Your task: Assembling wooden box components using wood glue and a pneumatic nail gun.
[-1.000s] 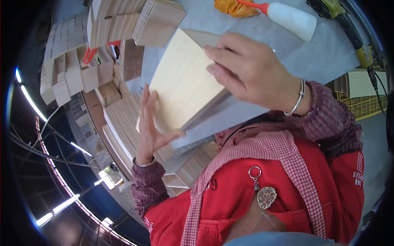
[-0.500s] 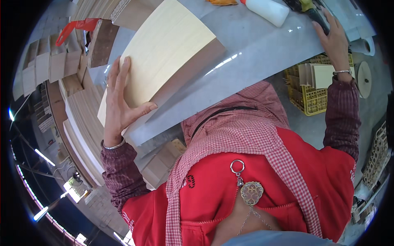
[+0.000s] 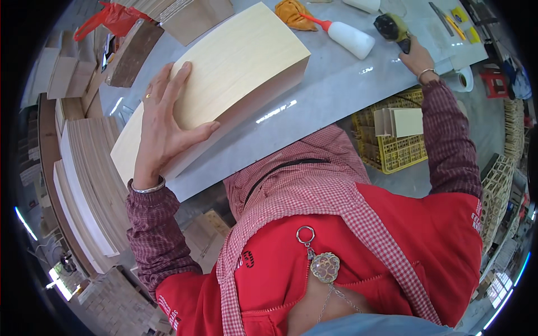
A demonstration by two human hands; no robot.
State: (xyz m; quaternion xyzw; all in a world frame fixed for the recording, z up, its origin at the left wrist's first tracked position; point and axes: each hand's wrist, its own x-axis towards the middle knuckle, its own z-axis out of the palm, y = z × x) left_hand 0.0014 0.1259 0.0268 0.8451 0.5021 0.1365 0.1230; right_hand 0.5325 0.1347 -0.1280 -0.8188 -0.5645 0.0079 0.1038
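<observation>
A long, thick block of pale wood (image 3: 241,61), seemingly a board or a stack of sheets, lies slantwise on the grey worktop. My left hand (image 3: 165,115) rests spread on its left end, fingers flat on the top and thumb along the near edge. Out to the right, my right hand (image 3: 417,56) is closed round the dark handle of a black and yellow-green hand tool (image 3: 394,29), whose exact kind I cannot make out. Between block and tool lies a white squeeze bottle (image 3: 350,39) with a red nozzle. An orange cloth (image 3: 295,15) sits at the block's far end.
Stacked boards (image 3: 95,168) stand left of the worktop (image 3: 330,84), with a brown block (image 3: 134,53) and a red plastic bag (image 3: 115,19) at the far left. A yellow crate (image 3: 392,148) sits below the right edge, near a tape roll (image 3: 464,80).
The view has shifted, bringing more of the worktop's right side into sight. My right hand has closed round the tool's handle, having been looser on it before. My left hand stays on the block.
</observation>
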